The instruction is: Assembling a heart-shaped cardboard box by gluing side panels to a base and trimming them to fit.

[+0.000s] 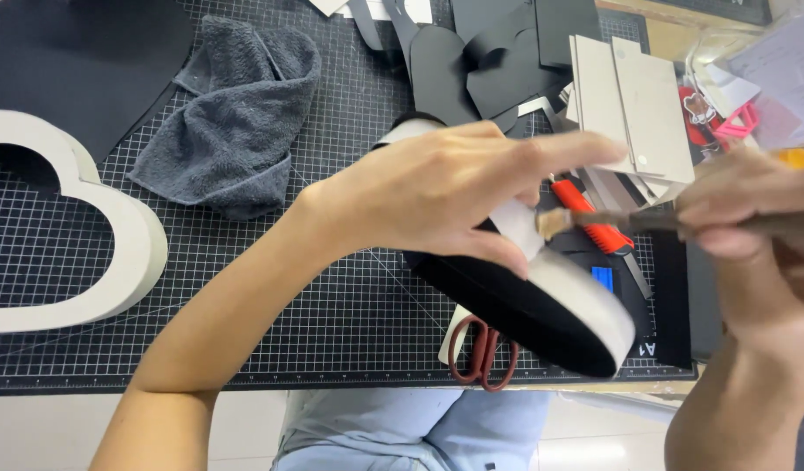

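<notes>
Under both hands lies a black cutting mat (271, 296) with a white grid, its far edge running out of frame. Left of the left fingers, well apart, sits a white heart-shaped box frame (127, 262), cut off at the picture's left edge. Beyond the left wrist, a crumpled grey towel (232, 122) rests on the mat. And here's the centre of it: the left hand (446, 192) is wrapped over a round box part (550, 305), black inside with a pale outer wall, tipped on its edge; the thumb presses the black rim, the fingers (550, 153) stretch together across the top, clamped on it, and much of the far wall is hidden behind the palm. Past the fingertips, black cut pieces (480, 61) and grey card sheets (633, 109) pile up, overlapping, hard to separate. At the right edge the right hand (751, 227), blurred and partly cropped, pinches a thin brush (594, 220) with fingers closed tight on the handle; its pale bristles touch the box's outer wall just beside the left fingertips. Behind the brush lies a red utility knife (589, 218), mostly covered. Below the box, red-handled scissors (482, 353) peek out, blades hidden beneath it.
</notes>
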